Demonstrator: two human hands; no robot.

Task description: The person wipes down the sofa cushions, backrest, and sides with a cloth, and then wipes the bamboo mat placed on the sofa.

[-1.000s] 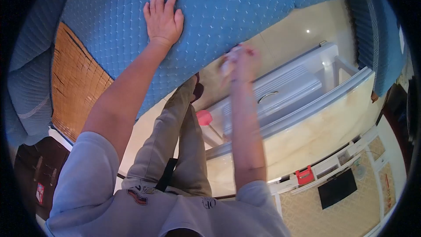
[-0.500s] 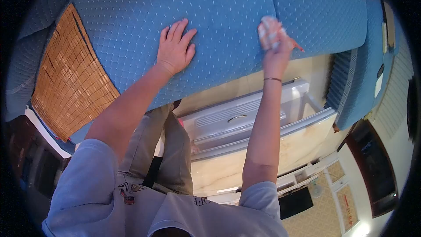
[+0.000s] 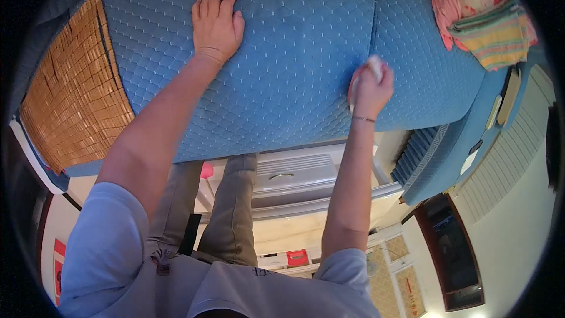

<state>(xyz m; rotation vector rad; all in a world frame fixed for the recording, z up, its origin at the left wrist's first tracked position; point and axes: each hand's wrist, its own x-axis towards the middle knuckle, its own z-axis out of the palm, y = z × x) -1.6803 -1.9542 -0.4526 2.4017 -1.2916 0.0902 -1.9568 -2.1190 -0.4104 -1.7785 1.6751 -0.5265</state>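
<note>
Blue quilted fabric covers the long seat (image 3: 294, 53) of a sofa in front of me. My left hand (image 3: 216, 26) lies flat on it with the fingers slightly spread, holding nothing. Further right, my right hand (image 3: 372, 91) is closed around a crumpled, pale cloth (image 3: 375, 68) and presses on the cover close to a seam. Most of the cloth is hidden inside the fist. A bracelet shows on my right wrist.
A woven bamboo mat (image 3: 76, 94) covers the sofa's left end. Pink and striped fabrics (image 3: 491, 32) lie piled at the far right. Below the seat's front edge stands a marble-look table (image 3: 294, 229) with a handled drawer (image 3: 282, 175). A dark cabinet (image 3: 450, 247) stands lower right.
My view has shifted, bringing more of the fabric pile into sight. The left hand sits further up and left on the cover. My right hand, with the cloth, has shifted lower in view.
</note>
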